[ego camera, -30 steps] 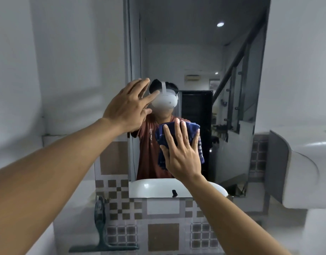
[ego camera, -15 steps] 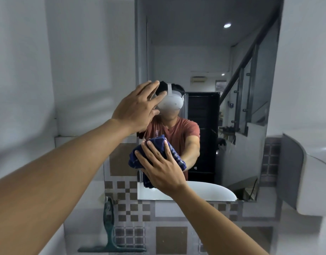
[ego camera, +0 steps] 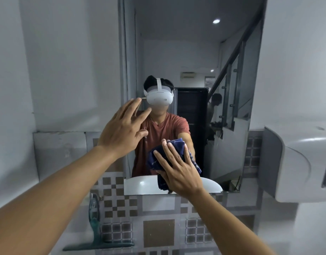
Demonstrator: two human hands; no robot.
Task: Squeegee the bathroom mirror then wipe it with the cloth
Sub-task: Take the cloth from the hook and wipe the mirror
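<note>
The bathroom mirror (ego camera: 186, 52) hangs on the wall straight ahead, its lower edge just above the tiles. My right hand (ego camera: 177, 168) lies flat on a dark blue cloth (ego camera: 155, 159) and presses it against the lower middle of the glass. My left hand (ego camera: 122, 128) is raised at the mirror's left edge, fingers spread, holding nothing; whether it touches the glass I cannot tell. A dark green squeegee (ego camera: 96, 234) stands at the lower left, its blade on the ledge and its handle leaning up against the tiled wall.
A white wall-mounted dispenser (ego camera: 298, 162) juts out at the right, close to the mirror's right edge. Patterned brown and grey tiles (ego camera: 158, 218) cover the wall below the mirror. The glass reflects a person with a headset, a white basin and a staircase.
My right hand has slid the cloth from the mirror's lower left toward the lower middle, after an earlier sweep down and left. My left hand has stayed near the left edge.
</note>
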